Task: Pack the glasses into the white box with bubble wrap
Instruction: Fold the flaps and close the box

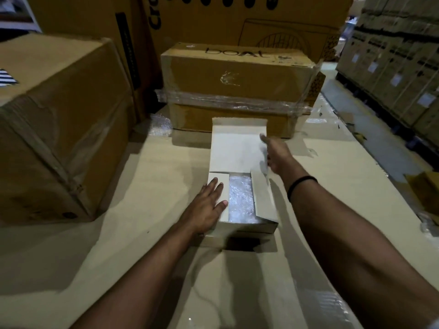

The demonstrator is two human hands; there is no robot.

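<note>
The white box (249, 225) sits on the cardboard work surface in the middle of the head view, its big lid (237, 150) standing open at the far side. Bubble wrap (241, 198) fills the inside; the glasses are hidden under it. My left hand (209, 207) lies flat with straight fingers on the left side flap (219, 180), pressing it down. My right hand (275, 153) reaches to the right edge of the lid and holds it there, thumb on the lid's inner face. The right side flap (263, 198) stands half raised.
A taped brown carton (237, 89) stands right behind the box. A large carton (59, 129) is at the left, with loose bubble wrap (160, 124) beside it. Stacked cartons (399, 62) line the far right. A dark slot (242, 243) shows in the surface in front of the box.
</note>
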